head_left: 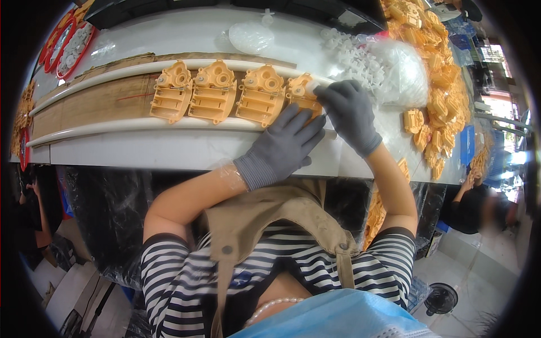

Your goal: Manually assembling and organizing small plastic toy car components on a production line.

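Four-sided orange plastic housings stand in a row along two white rails (112, 128). The rightmost housing (298, 84) is partly covered by my hands. My left hand (282, 141), in a grey knitted glove, lies with its fingers stretched out over that housing's lower part. My right hand (349, 112), gloved the same way, has its fingers pinched at the housing's upper right, on a small whitish plastic part (311, 87). The part's lower side is hidden by the fingers. Left of my hands sit three more housings, the nearest (260, 96) beside my left fingertips.
Loose white plastic parts (355, 62) lie beyond my right hand, next to a clear bag (403, 73). A large heap of orange housings (442, 107) covers the table's right end. Another clear bag (251, 38) lies at the back. Red-rimmed baskets (73, 53) stand far left. Other people work at both sides.
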{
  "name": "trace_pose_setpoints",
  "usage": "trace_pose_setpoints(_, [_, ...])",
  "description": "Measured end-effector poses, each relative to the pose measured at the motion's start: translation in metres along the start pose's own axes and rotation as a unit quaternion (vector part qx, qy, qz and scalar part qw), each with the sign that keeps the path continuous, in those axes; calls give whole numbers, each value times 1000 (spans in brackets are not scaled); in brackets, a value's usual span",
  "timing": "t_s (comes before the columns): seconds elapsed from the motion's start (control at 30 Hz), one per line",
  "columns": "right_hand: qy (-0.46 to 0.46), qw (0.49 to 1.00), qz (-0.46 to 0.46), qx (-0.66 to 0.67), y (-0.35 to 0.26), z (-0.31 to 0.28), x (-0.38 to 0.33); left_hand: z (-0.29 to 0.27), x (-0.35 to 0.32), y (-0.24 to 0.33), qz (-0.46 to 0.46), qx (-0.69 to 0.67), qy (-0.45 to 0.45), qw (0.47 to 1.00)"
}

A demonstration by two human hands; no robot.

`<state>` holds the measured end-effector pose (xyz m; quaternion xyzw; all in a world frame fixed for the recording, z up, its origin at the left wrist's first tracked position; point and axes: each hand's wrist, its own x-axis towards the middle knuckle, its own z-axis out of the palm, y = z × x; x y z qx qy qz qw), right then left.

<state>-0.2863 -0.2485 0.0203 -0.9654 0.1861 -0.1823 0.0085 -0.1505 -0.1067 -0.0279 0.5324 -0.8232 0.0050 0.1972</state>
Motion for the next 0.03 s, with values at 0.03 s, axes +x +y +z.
trace_pose_setpoints(0.03, [11,999,22,33,2,5,-3,1,0,0,-15,-19,-17,1000])
